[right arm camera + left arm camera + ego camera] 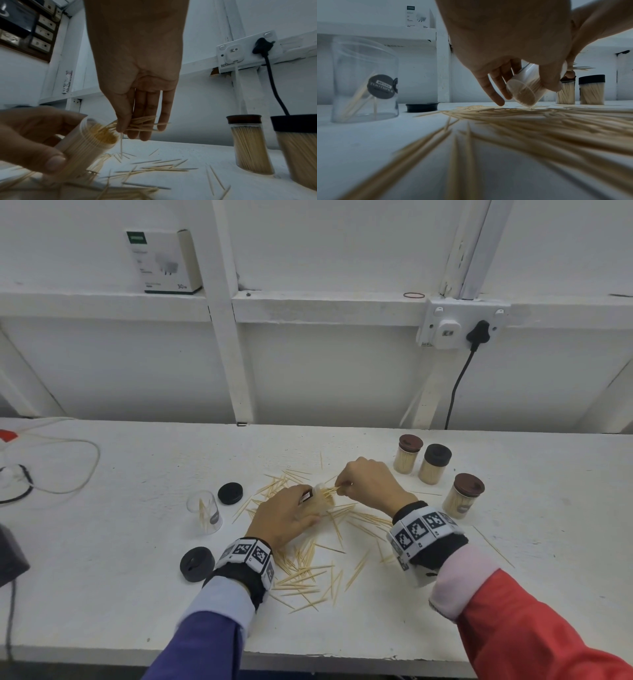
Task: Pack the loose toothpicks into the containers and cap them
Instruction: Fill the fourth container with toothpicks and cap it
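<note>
My left hand (291, 517) grips a clear container (527, 89) packed with toothpicks, tilted with its mouth (104, 135) toward my right hand. My right hand (368, 484) pinches a bunch of toothpicks (142, 123) at that mouth; one toothpick (121, 146) hangs down from the fingers. Loose toothpicks (308, 570) lie scattered on the white table (513, 594) under and around both hands. A nearly empty clear container (204, 511) stands at the left, with a black cap (230, 493) beside it and another black cap (197, 564) nearer me.
Three filled, capped containers stand at the right: brown-capped (407, 453), black-capped (434, 463) and brown-capped (462, 499). A wall socket with a black plug and cord (478, 337) is behind them. Cables (51, 470) lie at the far left. A white box (164, 261) sits on the ledge.
</note>
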Demonstrator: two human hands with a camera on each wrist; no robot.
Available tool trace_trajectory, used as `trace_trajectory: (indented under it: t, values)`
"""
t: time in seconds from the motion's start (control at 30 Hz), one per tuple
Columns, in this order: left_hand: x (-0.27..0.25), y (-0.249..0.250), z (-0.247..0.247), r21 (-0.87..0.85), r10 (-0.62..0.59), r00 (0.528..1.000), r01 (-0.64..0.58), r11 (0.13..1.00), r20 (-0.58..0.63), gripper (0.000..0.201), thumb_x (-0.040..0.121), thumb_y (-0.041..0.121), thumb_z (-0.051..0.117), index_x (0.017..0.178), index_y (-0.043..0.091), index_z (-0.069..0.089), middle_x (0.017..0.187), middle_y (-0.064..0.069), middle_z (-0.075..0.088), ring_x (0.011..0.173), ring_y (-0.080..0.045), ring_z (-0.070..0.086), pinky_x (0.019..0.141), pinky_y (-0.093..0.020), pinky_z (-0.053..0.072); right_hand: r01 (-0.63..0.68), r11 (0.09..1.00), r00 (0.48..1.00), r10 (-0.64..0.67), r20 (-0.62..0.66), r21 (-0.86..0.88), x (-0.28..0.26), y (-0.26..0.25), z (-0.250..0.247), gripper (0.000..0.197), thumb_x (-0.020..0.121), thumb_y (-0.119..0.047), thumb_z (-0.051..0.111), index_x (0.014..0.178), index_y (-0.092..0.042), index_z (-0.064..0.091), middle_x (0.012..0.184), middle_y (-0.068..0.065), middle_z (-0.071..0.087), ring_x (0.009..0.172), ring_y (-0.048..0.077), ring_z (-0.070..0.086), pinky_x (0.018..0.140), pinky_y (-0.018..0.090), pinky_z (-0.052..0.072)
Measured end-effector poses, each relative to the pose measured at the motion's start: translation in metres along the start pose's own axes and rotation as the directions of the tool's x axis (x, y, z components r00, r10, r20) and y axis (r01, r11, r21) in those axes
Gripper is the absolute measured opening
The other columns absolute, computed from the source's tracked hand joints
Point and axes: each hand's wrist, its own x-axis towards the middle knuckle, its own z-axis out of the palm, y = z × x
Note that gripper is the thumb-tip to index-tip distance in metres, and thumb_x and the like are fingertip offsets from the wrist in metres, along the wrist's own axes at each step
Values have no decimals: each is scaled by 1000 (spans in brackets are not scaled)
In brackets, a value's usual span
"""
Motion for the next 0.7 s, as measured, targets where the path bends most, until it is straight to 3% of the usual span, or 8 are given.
trace_trajectory:
  t: [0.13, 0.27, 0.33, 0.43, 0.5, 0.7]
  values:
    - [0, 1, -1, 10, 24, 999, -24, 1000, 22, 61, 85, 53, 63, 134, 23, 45, 125, 8, 57, 110, -12, 53, 90, -35, 47, 48, 998, 999, -48, 5, -49, 2, -8, 5, 15, 90, -23, 62, 96, -22, 76, 93, 1, 71, 86, 24, 63, 65, 29, 40]
    - [0, 3, -1, 5, 15, 1000, -15, 1000, 20, 62, 85, 53, 63, 135, 22, 45, 125, 7, 57, 111, -12, 53, 91, -34, 47, 64, 998, 998, -65, 15, 14, 4, -13, 8, 17, 90, -22, 62, 101, -21, 75, 101, -1, 72, 92, 20, 63, 72, 31, 48]
    - [-1, 4, -2, 3, 14, 1000, -14, 1000, 16, 61, 85, 52, 63, 135, 22, 45, 125, 6, 57, 110, -12, 53, 90, -33, 47, 42, 991, 998, -49, 45, 130, 6, -13, 7, 17, 90, -20, 63, 104, -18, 74, 102, -1, 70, 85, 17, 62, 70, 28, 45]
    - [-1, 4, -2, -14, 16, 1000, -15, 1000, 7, 62, 85, 53, 63, 135, 21, 45, 125, 6, 57, 112, -12, 53, 91, -34, 47, -41, 906, 993, -9, 115, 420, 7, -9, 7, 15, 88, -6, 66, 102, -8, 71, 81, 2, 68, 63, 13, 61, 54, 23, 49]
    - [-1, 3, -2, -25, 22, 1000, -22, 999, -6, 61, 85, 53, 63, 135, 22, 45, 125, 7, 57, 112, -11, 54, 91, -33, 47, -83, 836, 991, 12, 134, 542, 7, -5, 5, 16, 85, -1, 69, 101, -4, 69, 72, 3, 67, 57, 13, 60, 50, 21, 50]
    - [-1, 2, -2, -24, 14, 1000, -14, 1000, -6, 65, 84, 55, 63, 137, 22, 44, 128, 8, 55, 115, -12, 52, 93, -32, 45, -165, 724, 983, 69, 168, 669, 6, 6, 3, 23, 76, 5, 75, 95, -8, 69, 76, 3, 68, 66, 16, 63, 59, 22, 52]
